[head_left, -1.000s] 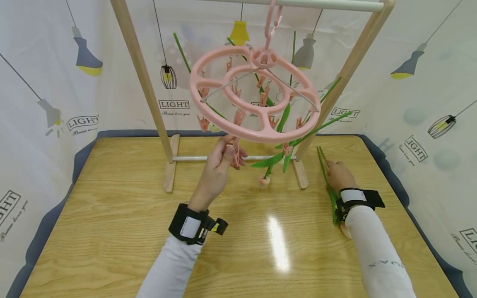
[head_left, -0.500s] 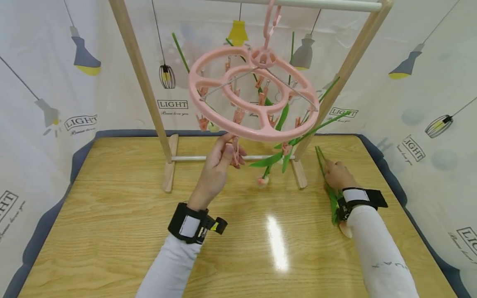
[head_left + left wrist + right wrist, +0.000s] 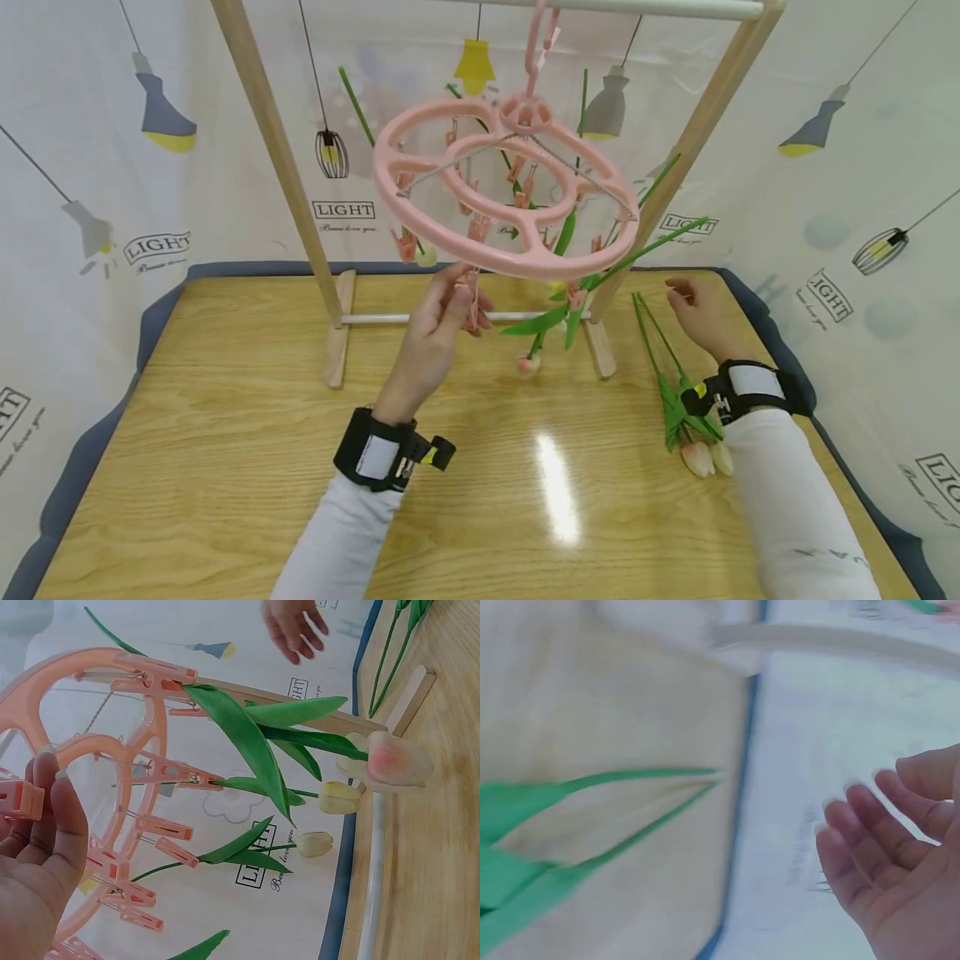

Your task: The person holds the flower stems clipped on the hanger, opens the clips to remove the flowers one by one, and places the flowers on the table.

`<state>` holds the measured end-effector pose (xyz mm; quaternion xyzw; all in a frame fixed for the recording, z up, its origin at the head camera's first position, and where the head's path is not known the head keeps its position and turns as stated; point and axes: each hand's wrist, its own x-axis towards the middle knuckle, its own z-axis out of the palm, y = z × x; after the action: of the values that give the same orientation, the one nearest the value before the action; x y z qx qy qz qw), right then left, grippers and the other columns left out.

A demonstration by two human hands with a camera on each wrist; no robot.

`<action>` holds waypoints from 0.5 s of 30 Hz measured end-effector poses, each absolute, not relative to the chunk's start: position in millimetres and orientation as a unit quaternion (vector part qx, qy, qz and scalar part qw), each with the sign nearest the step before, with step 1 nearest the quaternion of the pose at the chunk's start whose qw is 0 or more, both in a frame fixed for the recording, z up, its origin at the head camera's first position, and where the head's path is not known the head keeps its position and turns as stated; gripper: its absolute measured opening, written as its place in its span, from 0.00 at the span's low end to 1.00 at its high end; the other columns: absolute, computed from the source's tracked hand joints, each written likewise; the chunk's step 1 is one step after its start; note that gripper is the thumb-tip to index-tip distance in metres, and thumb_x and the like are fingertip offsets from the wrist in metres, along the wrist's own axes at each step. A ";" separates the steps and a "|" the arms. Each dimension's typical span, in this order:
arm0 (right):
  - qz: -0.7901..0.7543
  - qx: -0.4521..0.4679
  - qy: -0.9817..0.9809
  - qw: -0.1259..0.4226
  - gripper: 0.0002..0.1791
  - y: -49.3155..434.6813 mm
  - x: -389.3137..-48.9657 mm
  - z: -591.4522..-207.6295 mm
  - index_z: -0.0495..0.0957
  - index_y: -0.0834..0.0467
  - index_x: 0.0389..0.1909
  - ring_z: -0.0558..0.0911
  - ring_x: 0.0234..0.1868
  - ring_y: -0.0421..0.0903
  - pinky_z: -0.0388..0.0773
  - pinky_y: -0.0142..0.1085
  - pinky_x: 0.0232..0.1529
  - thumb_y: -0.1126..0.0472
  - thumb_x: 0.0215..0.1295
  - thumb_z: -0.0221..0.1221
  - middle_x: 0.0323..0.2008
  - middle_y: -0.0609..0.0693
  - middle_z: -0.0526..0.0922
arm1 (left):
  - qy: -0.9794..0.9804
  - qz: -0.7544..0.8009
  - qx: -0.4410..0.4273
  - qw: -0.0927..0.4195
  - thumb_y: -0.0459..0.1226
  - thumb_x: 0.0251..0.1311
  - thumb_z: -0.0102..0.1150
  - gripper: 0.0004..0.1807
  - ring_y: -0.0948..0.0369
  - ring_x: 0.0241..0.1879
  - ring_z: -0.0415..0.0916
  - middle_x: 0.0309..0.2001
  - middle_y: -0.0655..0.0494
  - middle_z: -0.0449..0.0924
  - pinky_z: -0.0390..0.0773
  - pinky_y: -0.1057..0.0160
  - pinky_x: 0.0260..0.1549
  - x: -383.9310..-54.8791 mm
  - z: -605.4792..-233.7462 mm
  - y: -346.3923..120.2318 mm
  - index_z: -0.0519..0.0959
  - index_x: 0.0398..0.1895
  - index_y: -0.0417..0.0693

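Observation:
A round pink clip hanger point(image 3: 551, 265) hangs by its hook, with several pink clothespins around its rings. My left hand point(image 3: 429, 325) pinches one clothespin point(image 3: 22, 799) at the hanger's near edge. Several artificial tulips are clipped on, heads down; a pink one point(image 3: 397, 760) shows large in the left wrist view. My right hand point(image 3: 703, 317) is off the table at the right, fingers loosely bent and holding nothing, as the right wrist view shows. Beside it on the table lie two tulips, a pinkish one point(image 3: 697, 459) and a whiter one point(image 3: 722, 457), their stems pointing away from me.
The hanger's hook sits on the white top bar point(image 3: 645, 7) of a wooden stand, whose left post point(image 3: 281, 158) and right post point(image 3: 693, 129) flank it. A white lower bar point(image 3: 375, 319) joins the feet. A printed cloth surrounds the wooden table point(image 3: 225, 467).
My right hand has let go of the tulips on the table and moved up and to the right, away from the stems. My left hand stays on the clothespin.

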<state>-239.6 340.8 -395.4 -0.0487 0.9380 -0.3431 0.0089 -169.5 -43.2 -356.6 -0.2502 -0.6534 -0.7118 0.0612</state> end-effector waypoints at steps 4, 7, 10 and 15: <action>-0.389 -0.052 0.916 -0.087 0.20 331.3 -235.8 -373.7 0.73 0.70 0.54 0.78 0.43 0.47 0.76 0.34 0.40 0.58 0.76 0.45 0.43 0.56 0.82 | -0.645 -0.718 -0.254 0.068 0.33 0.76 0.34 0.21 0.63 0.33 0.76 0.39 0.34 0.75 0.77 0.71 0.32 -168.7 -353.9 -43.9 0.60 0.68 0.36; -0.511 -0.091 0.847 -0.117 0.14 321.0 -230.8 -358.8 0.76 0.69 0.48 0.77 0.38 0.37 0.74 0.22 0.33 0.62 0.73 0.50 0.35 0.41 0.82 | -0.636 -0.726 -0.254 0.065 0.34 0.76 0.36 0.21 0.63 0.33 0.76 0.39 0.40 0.75 0.77 0.72 0.32 -168.2 -352.5 -44.0 0.60 0.67 0.35; -0.619 -0.170 0.758 -0.111 0.10 309.3 -224.7 -345.7 0.77 0.71 0.45 0.80 0.38 0.40 0.77 0.24 0.35 0.68 0.70 0.53 0.35 0.42 0.85 | -0.631 -0.733 -0.249 0.059 0.34 0.76 0.36 0.20 0.63 0.33 0.76 0.39 0.47 0.75 0.77 0.72 0.32 -167.4 -352.2 -44.0 0.61 0.66 0.34; -0.648 -0.260 0.714 -0.050 0.10 288.7 -214.3 -327.2 0.76 0.71 0.46 0.80 0.44 0.44 0.77 0.28 0.41 0.70 0.71 0.49 0.41 0.47 0.85 | -0.630 -0.736 -0.241 0.056 0.34 0.76 0.36 0.19 0.63 0.34 0.75 0.40 0.51 0.75 0.77 0.73 0.33 -166.6 -353.5 -44.7 0.62 0.65 0.33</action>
<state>-214.3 288.7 -327.2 -0.2596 0.7139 -0.6483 -0.0503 -166.6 -44.7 -353.5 -0.2406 -0.6303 -0.7360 0.0559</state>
